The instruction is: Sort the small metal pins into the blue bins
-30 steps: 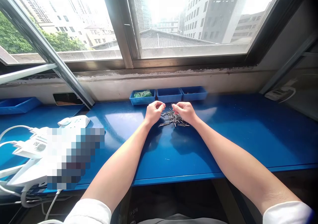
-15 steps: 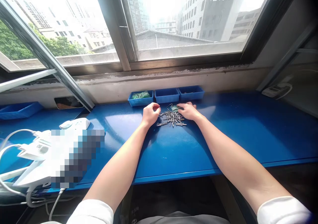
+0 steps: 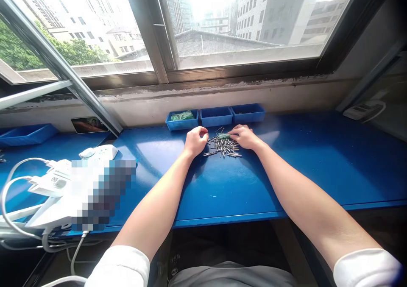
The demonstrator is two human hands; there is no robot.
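Observation:
A loose pile of small metal pins point(image 3: 223, 146) lies on the blue table. At its left edge is my left hand point(image 3: 196, 141), its thumb and fingertips pressed together; whatever they hold is too small to make out. My right hand point(image 3: 244, 137) is at the pile's upper right, fingers closed on the right end of a small green plastic bag point(image 3: 224, 136). The bag is just above the pins.
Three blue bins stand along the wall: the left bin point(image 3: 182, 125) with green bags, the middle bin point(image 3: 216, 121), and the right bin point(image 3: 248, 117) with small parts. A white power strip point(image 3: 101, 152) with cables is at the left.
My right hand's fingers have closed on the green bag, which now looks narrower and slightly raised. The whole view has shifted a little.

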